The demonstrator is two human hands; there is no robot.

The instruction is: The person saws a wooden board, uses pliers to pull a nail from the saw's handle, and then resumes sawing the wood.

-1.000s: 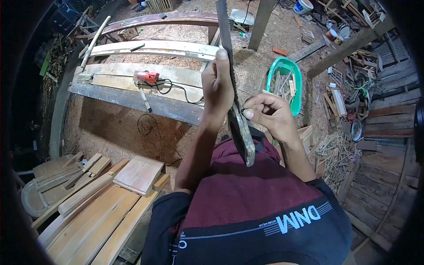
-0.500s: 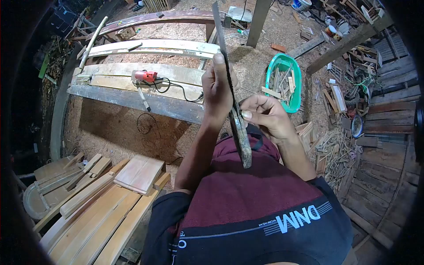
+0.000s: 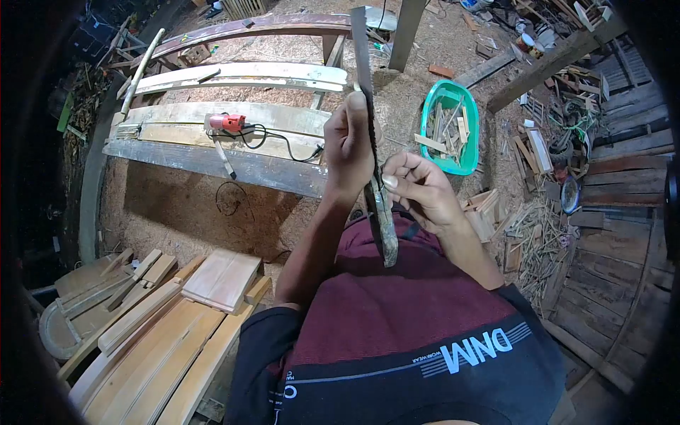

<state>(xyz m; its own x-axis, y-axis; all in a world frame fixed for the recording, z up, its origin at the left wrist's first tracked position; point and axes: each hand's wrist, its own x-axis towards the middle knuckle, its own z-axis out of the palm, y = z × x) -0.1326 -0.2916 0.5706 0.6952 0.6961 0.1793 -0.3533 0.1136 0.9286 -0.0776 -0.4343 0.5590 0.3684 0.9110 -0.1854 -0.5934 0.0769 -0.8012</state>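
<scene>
A hand saw (image 3: 362, 53) stands upright before my chest, its dark toothed blade pointing up and its worn, paint-marked handle (image 3: 386, 230) hanging lowest. My left hand (image 3: 348, 152) is closed around the blade, thumb lying up along it. Lower down, my right hand (image 3: 423, 190) is closed with thumb and forefinger pinched together against the saw where blade meets handle. Whether a small part sits in that pinch cannot be made out.
On the plank bench (image 3: 276, 173) lies a red corded power tool (image 3: 229, 122). A green tub (image 3: 473, 142) of wood offcuts stands on the shavings-covered floor. Planed boards (image 3: 159, 354) are stacked at lower left. Posts and scrap wood (image 3: 531, 244) line the right side.
The saw has turned slightly, so more of the blade's flat side shows. Both hands keep their places on it, and the view has shifted a little.
</scene>
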